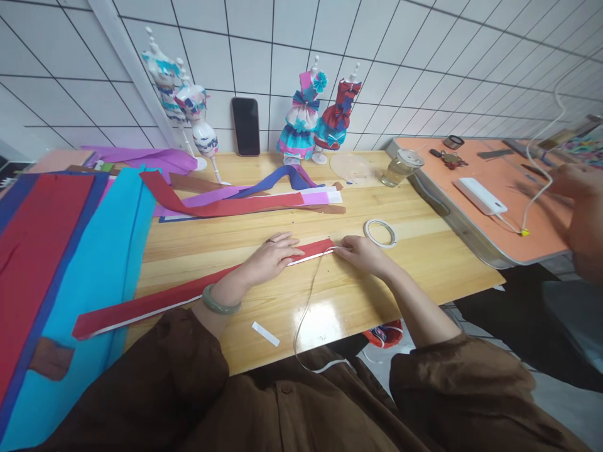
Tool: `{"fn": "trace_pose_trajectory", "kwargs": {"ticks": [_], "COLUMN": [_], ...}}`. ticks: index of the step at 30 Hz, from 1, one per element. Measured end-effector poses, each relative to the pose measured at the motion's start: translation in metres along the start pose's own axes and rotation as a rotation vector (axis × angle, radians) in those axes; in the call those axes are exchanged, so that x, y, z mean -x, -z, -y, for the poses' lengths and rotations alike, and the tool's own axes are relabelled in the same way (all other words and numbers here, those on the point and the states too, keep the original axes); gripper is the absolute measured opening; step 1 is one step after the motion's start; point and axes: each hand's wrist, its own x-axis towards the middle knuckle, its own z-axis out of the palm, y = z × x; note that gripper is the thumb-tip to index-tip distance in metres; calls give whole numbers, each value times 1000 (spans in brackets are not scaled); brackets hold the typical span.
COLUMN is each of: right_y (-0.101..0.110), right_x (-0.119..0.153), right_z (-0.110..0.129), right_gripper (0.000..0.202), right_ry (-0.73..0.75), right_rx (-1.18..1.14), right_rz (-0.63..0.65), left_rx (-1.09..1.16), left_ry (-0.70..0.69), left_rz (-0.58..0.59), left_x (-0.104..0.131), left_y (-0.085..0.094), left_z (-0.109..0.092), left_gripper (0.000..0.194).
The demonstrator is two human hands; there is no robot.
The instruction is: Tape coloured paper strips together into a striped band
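A long red strip with a white edge runs diagonally across the wooden table. My left hand lies on it near its right part, fingers spread over the strip. At the strip's right end, my right hand pinches the end of a thin white strip, which loops down over the table's front edge to my lap. A roll of tape lies just beyond my right hand. Nearer my body is a short white piece.
Coloured sheets cover the left side; more strips lie behind. Dressed mannequins, a phone and a lidded cup stand at the back. On the right, another person's hand is over an orange table with a white device.
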Motion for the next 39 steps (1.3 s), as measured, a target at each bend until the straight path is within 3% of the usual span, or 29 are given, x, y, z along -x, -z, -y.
{"fn": "trace_pose_trajectory", "kwargs": {"ticks": [27, 33, 39], "right_y": [6, 6, 3], "right_x": [-29, -30, -23], "right_z": [-6, -7, -11], "right_gripper": [23, 28, 29], "right_ry": [-86, -104, -120], "right_rx": [136, 164, 180], "right_rz": [177, 170, 92], "left_rx": [-51, -204, -298], "left_ry": [-65, -84, -81], "left_rz": [-9, 53, 69], "left_x": [2, 6, 7], "left_y": [-4, 5, 8], "left_z": [7, -5, -20], "left_gripper": [31, 39, 32]}}
